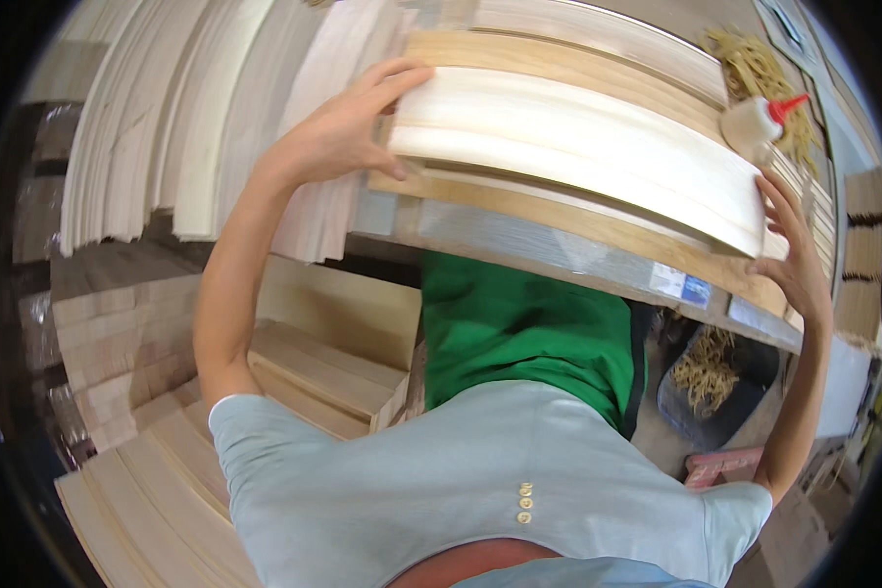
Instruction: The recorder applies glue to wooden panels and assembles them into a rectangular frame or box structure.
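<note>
A pale wooden board (pixel 568 137) lies lengthwise across the bench before me, over a wider tan wooden piece (pixel 519 196). My left hand (pixel 358 122) grips the board's left end, fingers at its far corner and thumb by the near one. At the opposite end, my right hand (pixel 794 250) is curled against the board, its thumb low on the near side and the fingers higher up. Just beyond my right fingers, a white glue bottle (pixel 752 127) with a red nozzle leans over.
Stacked pale boards (pixel 196 108) fill the far left. More wooden pieces (pixel 333 372) are piled below the bench on the left. Curled tan strips (pixel 750 69) lie at the far right, and a dark container (pixel 701 402) under the bench holds more. The bench edge (pixel 559 245) runs along my front.
</note>
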